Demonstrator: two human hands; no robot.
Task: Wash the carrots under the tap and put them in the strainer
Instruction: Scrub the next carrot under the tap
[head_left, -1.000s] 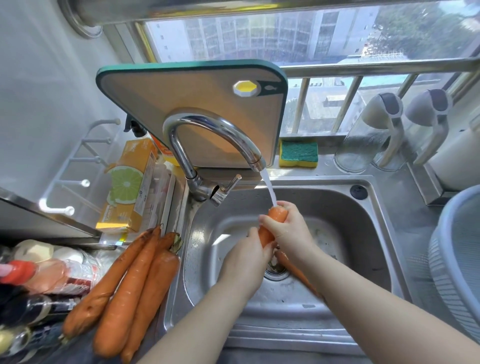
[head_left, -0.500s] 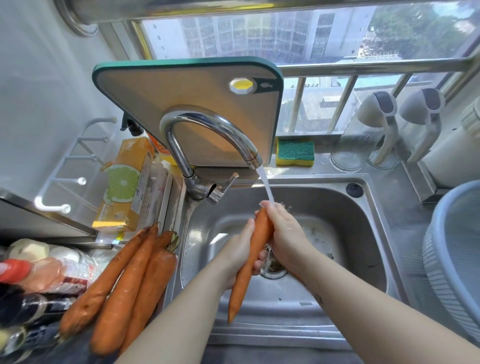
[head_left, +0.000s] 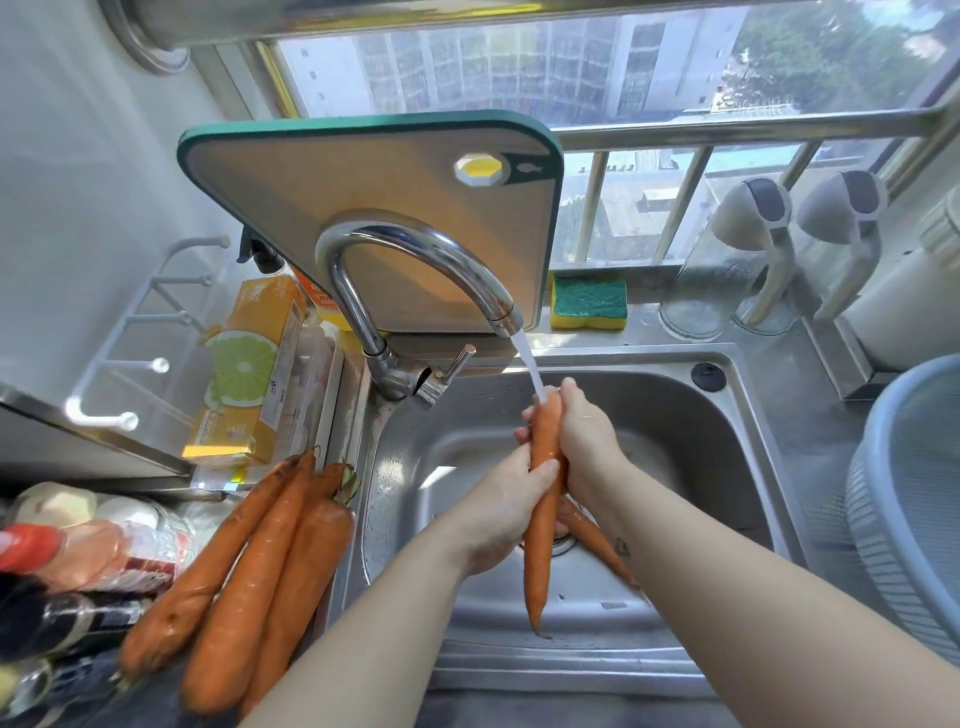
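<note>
Sink (head_left: 675, 441) beneath barred window (head_left: 519, 67), tap (head_left: 415, 244) running, left hand (head_left: 498, 514) and right hand (head_left: 587, 441) both gripping one carrot (head_left: 537, 566), other carrots (head_left: 260, 571) beside left rim, strainer (head_left: 909, 493) at right.

The sink (head_left: 675, 415) is sitting in the middle. The tap (head_left: 415, 249) is standing at its 11 o'clock, with a board (head_left: 363, 171) leaning behind it. A sponge (head_left: 589, 301) is lying at 12 o'clock. Carrots (head_left: 244, 582) are lying at 9 o'clock and the strainer (head_left: 909, 493) is sitting at 3 o'clock.
</note>
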